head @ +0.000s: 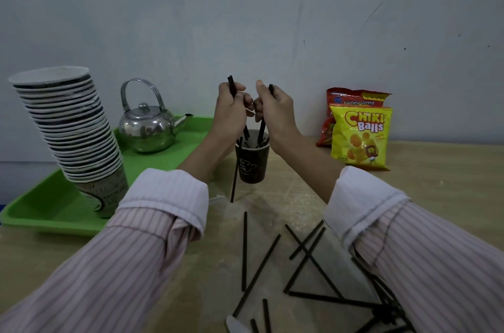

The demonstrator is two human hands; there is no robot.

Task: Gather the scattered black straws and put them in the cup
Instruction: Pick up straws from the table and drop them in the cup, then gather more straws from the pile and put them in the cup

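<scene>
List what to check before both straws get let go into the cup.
1. Left hand grip on left straw: ok, fingers curled round it.
2. Right hand grip on right straw: ok.
3. Both lower ends at the cup mouth: ok.
4. Cup upright: ok.
5. Leaning straw outside the cup, foot on the table: not ok, needs picking up.
6. Scattered straws in front: not ok, many lie loose.
</scene>
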